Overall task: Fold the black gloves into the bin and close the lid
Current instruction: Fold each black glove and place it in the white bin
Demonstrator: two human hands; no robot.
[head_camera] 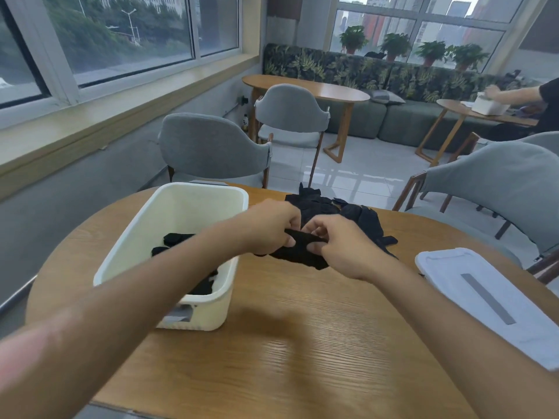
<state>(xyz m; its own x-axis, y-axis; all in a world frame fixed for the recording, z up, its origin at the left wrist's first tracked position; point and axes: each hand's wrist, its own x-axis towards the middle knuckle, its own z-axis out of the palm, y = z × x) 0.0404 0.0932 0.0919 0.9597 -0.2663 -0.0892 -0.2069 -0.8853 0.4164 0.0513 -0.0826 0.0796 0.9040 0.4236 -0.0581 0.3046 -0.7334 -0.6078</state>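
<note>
Closest is the wooden table (290, 343), with the white lid (490, 297) lying flat near its right edge, off the bin. Over the middle of the table, the left hand (272, 226) and right hand (341, 247) both pinch one black glove (302, 252), fingers curled into the cloth, holding it just above the tabletop. To the left stands the open cream bin (193, 204), a few dark gloves already in its bottom. Just behind the hands sits the pile (341, 210) of loose black gloves. Beyond are grey chairs (211, 146), and far right another person (541, 107) at a second table.
</note>
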